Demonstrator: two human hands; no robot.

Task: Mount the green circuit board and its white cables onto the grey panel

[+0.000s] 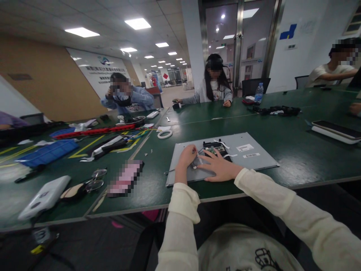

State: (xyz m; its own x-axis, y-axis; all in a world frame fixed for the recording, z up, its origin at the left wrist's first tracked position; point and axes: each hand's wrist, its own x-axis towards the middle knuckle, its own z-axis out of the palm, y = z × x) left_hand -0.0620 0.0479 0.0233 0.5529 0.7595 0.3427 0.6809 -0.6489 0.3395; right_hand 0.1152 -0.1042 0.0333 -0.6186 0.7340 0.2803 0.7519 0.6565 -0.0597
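A flat grey metal panel (265, 156), like the back of a display, lies on the green table before me. Near its middle sits a green circuit board (210, 151) in a black frame, with white tape strips (221, 143) beside it. My left hand (186, 156) is at the board's left side, its fingers curled together in a pinch. Between the two hands runs a grey cable (194, 162); whether the left fingers hold it I cannot make out. My right hand (221, 165) lies with spread fingers over the panel and the board's lower edge.
Left of the panel are a pink phone-like object (126, 178), glasses (96, 180), a white power bank (45, 197) and a blue tray (49, 152). A tape roll (165, 134) lies beyond. A bottle (258, 94) and phone (337, 130) stand right. Several people sit around.
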